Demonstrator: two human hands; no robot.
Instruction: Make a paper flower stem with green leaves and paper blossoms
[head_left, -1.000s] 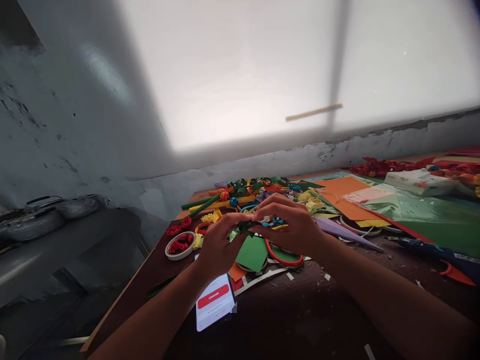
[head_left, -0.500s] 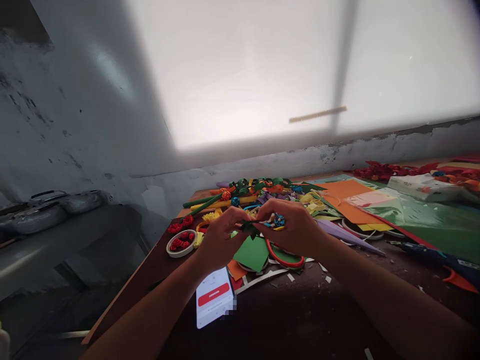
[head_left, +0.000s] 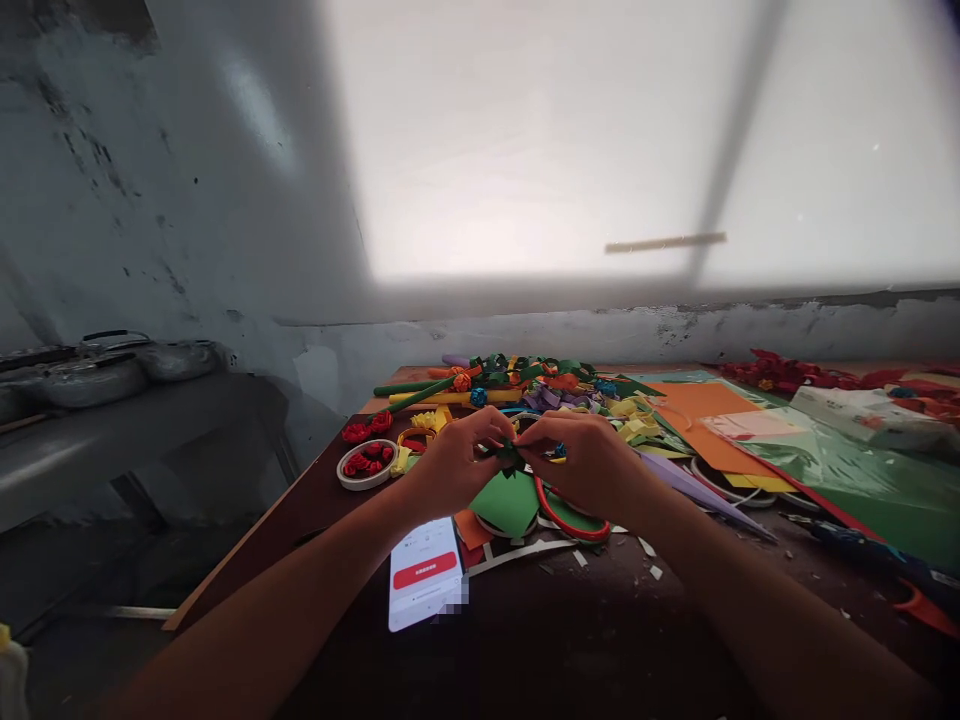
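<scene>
Between my two hands is a small dark green piece of folded paper (head_left: pixel 511 458), partly covered by the fingers. My left hand (head_left: pixel 461 460) pinches it from the left, fingers curled. From the other side, the thumb and fingertips of my right hand (head_left: pixel 577 455) close on its upper edge. Just beneath the hands lie a sheet of green paper (head_left: pixel 506 505) and a red ring (head_left: pixel 574 528). A lit phone (head_left: pixel 426 575) rests on the dark table below my left wrist.
Red paper flowers sit in a white tape roll (head_left: pixel 343 468) at the left. Coloured paper strips, rolls and flowers pile up behind the hands. Orange sheets (head_left: pixel 697 420), a purple paper cone (head_left: pixel 697 492) and a tissue pack (head_left: pixel 862 415) lie to the right. White scraps dot the table (head_left: pixel 600 640).
The camera view has tilted and shifted slightly. Both hands stay together on the green paper, and my right fingers have changed their pinch a little.
</scene>
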